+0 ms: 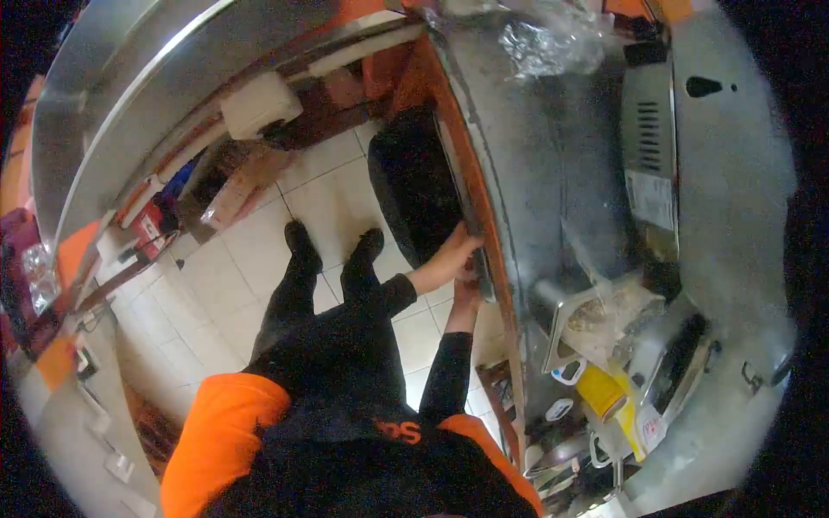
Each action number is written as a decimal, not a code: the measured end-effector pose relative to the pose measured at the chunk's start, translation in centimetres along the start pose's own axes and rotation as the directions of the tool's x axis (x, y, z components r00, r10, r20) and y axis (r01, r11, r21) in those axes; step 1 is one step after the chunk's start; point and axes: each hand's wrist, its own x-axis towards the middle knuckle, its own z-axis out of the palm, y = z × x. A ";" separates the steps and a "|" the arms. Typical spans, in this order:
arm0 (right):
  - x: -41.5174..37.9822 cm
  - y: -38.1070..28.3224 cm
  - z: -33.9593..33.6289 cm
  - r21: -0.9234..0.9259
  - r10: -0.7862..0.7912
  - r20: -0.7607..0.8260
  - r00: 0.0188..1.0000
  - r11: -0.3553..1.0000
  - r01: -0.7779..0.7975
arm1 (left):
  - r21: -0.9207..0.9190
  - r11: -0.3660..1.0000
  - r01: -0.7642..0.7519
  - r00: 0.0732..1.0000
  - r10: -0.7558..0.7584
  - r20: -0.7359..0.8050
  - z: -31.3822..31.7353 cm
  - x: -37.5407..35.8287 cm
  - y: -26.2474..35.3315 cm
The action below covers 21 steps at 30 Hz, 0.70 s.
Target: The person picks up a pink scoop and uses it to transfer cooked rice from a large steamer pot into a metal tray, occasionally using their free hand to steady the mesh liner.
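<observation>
My left hand [445, 261] reaches across to the edge of the metal counter, its fingers bent at a narrow grey strip [485, 274] along the front. Just below it, my right hand [465, 299] comes up against the same place. The two hands overlap, and what lies in their fingers is hidden. A large black bin-like object [414, 186] with rounded corners stands on the floor against the counter, close beyond my left hand.
The metal counter [553, 181] carries crumpled clear plastic wrap [553, 43], a vented metal appliance [649, 129], a metal tray [557, 332] and a yellow container [600, 390]. Pale floor tiles [250, 259] lie underfoot. A white jug-like container [259, 105] sits on a low shelf opposite.
</observation>
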 end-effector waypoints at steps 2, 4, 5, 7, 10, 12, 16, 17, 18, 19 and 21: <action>1.2 1.2 -0.6 -0.060 0.010 -0.005 1.000 0.998 -0.010 | 0.086 0.996 0.031 0.999 -0.033 0.015 0.5 -0.6 1.6; 1.6 2.1 -2.1 -0.172 0.034 -0.066 0.997 0.984 -0.045 | 0.198 0.974 0.108 0.981 -0.138 0.140 0.4 -0.7 1.1; 1.4 2.6 -3.0 -0.243 0.054 -0.100 0.993 0.967 -0.077 | 0.260 0.957 0.132 0.963 -0.186 0.194 0.2 -0.3 0.9; 0.3 3.6 -5.7 -0.422 0.110 -0.163 0.980 0.890 -0.170 | 0.398 0.905 0.153 0.932 -0.266 0.245 -1.3 0.6 0.2; -3.5 5.0 -8.1 -0.650 0.201 -0.226 0.953 0.698 -0.301 | 0.444 0.886 -0.132 0.982 0.057 0.178 -3.2 0.0 -1.4; -5.4 5.8 -9.9 -0.784 0.245 -0.246 0.938 0.518 -0.341 | 0.652 0.705 -0.278 0.960 0.225 0.165 -5.8 0.8 -2.8; -7.3 6.1 -10.4 -0.956 0.299 -0.211 0.931 0.137 -0.260 | 0.867 0.491 -0.083 0.993 0.112 0.032 -15.1 -4.5 -0.2; -7.0 6.2 -9.8 -0.977 0.313 -0.185 0.932 0.046 -0.210 | 0.907 0.420 -0.023 0.994 0.103 -0.022 -18.4 -6.2 0.4; -6.7 5.9 -9.2 -0.985 0.316 -0.171 0.933 -0.031 -0.170 | 0.939 0.339 0.055 0.992 0.091 -0.091 -21.9 -8.2 1.2; -6.4 5.8 -7.5 -0.989 0.329 -0.141 0.934 -0.091 -0.117 | 0.956 0.254 0.144 0.984 0.068 -0.166 -25.6 -10.3 1.7; -5.1 5.4 -5.7 -0.980 0.340 -0.079 0.937 -0.196 -0.012 | 0.937 0.090 0.337 0.942 -0.024 -0.336 -32.7 -15.7 3.2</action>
